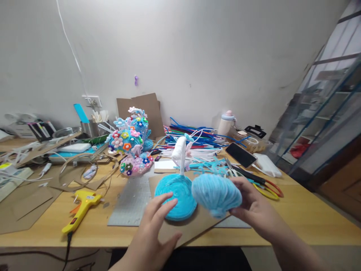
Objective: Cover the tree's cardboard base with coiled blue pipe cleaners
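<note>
In my right hand [249, 205] is a light-blue, rounded piece wound with fuzzy pipe cleaner [216, 192], held up above the board and slightly blurred. My left hand [155, 226] has its fingers spread and overlaps the near-left edge of a round turquoise base [180, 197] in the view; I cannot tell whether it touches. The base is coiled from the same fuzzy material. A white wrapped stem [182, 156] rises at its far side and bends over at the top. Beneath the base lies a piece of brown cardboard [194, 229].
A yellow glue gun [81, 210] lies at left on the wooden table [310, 210]. Flower-covered pieces [128, 143] stand behind a grey cutting mat [124, 210]. Bundled pipe cleaners [194, 135], a phone [241, 155], pliers [265, 184] and a bottle [226, 122] are toward the back and right.
</note>
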The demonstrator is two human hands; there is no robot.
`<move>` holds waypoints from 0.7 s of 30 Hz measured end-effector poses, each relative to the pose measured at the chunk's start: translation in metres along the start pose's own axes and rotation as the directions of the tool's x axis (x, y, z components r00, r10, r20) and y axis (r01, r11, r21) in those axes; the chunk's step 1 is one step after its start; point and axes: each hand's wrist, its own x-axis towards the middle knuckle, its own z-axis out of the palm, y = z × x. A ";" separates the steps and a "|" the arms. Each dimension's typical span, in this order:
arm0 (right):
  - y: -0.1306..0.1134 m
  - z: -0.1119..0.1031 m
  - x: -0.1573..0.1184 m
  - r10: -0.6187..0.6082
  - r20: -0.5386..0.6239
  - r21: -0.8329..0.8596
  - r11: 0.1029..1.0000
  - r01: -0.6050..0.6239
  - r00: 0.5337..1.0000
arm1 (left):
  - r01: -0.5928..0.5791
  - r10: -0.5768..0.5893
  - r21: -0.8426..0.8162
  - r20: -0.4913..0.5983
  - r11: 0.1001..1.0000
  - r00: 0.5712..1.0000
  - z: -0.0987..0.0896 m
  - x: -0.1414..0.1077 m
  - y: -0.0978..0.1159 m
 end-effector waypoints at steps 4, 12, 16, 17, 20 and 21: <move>-0.007 0.039 0.007 0.209 0.234 0.442 0.847 -0.295 0.950 | -0.262 0.293 0.253 -0.096 0.932 0.951 -0.005 0.019 0.012; -0.010 0.066 0.041 0.360 0.403 0.537 0.651 -0.536 0.841 | -0.028 0.033 -0.038 0.126 0.999 0.992 -0.035 0.049 0.006; -0.015 0.066 0.054 0.414 0.464 0.528 0.581 -0.619 0.783 | 0.112 -0.084 -0.215 0.135 0.970 0.987 -0.045 0.064 0.005; -0.017 0.066 0.057 0.423 0.472 0.522 0.573 -0.632 0.773 | 0.119 -0.096 -0.185 0.131 0.976 0.987 -0.044 0.067 0.005; -0.025 0.064 0.062 0.441 0.473 0.506 0.572 -0.645 0.763 | 0.124 -0.114 -0.102 0.105 0.987 0.988 -0.040 0.077 0.006; -0.027 0.063 0.063 0.443 0.467 0.503 0.579 -0.642 0.765 | 0.134 -0.125 -0.100 0.090 0.986 0.988 -0.038 0.080 0.006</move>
